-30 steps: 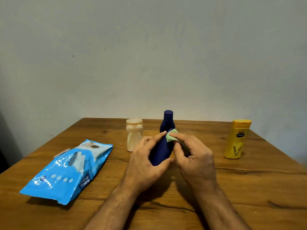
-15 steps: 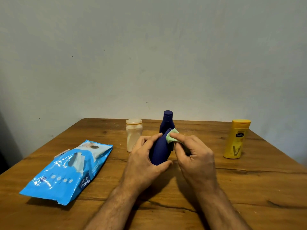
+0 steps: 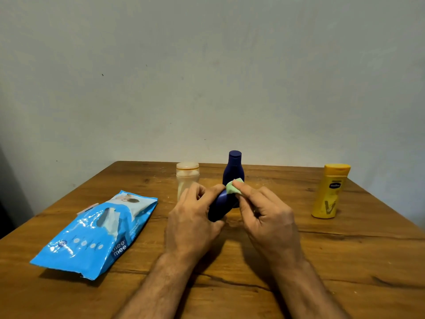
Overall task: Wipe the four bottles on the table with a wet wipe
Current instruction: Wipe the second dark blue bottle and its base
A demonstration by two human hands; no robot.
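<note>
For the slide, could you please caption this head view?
Left hand holds a dark blue bottle tilted while right hand rubs it with a green wipe.

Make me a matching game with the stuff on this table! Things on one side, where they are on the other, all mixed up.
Things:
1. yellow bottle
2. blue wipes pack
3. green wipe
4. pale bottle

Places:
A. lying flat at the table's left side
B. pinched in the right hand
C. standing alone at the far right
D. standing behind the left hand

Pairs: 1-C, 2-A, 3-B, 4-D
</note>
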